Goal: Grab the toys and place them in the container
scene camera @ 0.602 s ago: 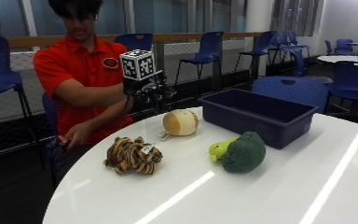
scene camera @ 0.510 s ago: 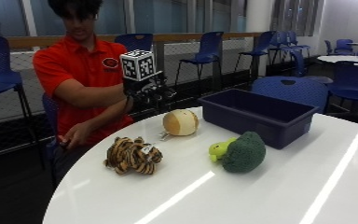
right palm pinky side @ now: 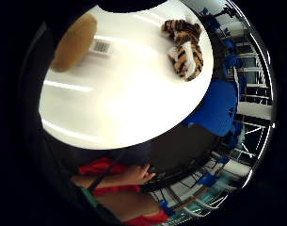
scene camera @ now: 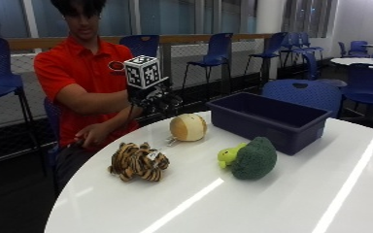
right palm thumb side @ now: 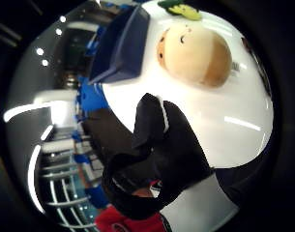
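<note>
Three soft toys lie on the round white table, all outside the dark blue container, which stands near the table's far edge. The largest toy, a green turtle, lies on the tabletop just beside the container's near wall. A striped tiger lies well apart from it, closer to the seated person. The smallest, a round tan and cream ball with a tag, sits between the tiger and the container, near the table's rim. The gloved right hand hangs in the air above the table's edge, just behind the ball and touching nothing; in the thumb side palm view its fingers are loosely curled and hold no toy. The bare hand rests low by the person's lap.
</note>
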A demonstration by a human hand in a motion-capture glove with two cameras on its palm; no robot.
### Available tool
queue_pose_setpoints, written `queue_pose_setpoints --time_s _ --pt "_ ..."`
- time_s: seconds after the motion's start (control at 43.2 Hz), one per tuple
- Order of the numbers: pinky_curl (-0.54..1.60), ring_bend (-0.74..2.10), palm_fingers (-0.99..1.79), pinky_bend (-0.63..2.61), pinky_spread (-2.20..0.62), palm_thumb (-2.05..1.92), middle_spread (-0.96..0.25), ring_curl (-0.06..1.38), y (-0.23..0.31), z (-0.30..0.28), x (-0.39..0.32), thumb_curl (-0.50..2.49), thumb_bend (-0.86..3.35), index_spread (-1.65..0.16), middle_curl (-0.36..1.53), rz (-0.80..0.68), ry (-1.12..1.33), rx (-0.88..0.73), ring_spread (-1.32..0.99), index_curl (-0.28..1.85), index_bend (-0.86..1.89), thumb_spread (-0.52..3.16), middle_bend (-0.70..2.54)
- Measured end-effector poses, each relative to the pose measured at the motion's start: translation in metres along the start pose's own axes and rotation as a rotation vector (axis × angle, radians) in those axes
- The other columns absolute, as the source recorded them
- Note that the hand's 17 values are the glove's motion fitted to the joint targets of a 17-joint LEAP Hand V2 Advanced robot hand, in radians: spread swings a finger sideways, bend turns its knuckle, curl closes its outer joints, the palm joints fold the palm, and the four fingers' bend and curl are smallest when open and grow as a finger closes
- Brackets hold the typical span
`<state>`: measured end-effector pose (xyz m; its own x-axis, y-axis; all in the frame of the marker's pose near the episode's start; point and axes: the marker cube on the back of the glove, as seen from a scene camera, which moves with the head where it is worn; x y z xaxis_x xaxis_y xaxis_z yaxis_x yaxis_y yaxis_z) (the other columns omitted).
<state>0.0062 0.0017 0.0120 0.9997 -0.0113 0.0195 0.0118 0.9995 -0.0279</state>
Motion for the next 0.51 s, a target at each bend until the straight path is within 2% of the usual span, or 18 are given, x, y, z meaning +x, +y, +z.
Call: queue_pose_setpoints --time_s 0.232,0.51 --pt "0.27 0.15 -0.16 0.57 0.01 -0.04 -0.05 0.06 -0.015 0.010 0.014 0.15 -0.03 -0.26 0.21 -0.009 -0.027 -0.003 -0.01 0.23 0.15 1.34 0.16" --pt "0.29 0.15 -0.16 0.57 0.02 -0.05 -0.05 0.08 -0.043 0.020 -0.006 0.17 -0.04 -0.26 0.24 -0.034 0.009 -0.002 -0.01 0.25 0.15 1.30 0.16"
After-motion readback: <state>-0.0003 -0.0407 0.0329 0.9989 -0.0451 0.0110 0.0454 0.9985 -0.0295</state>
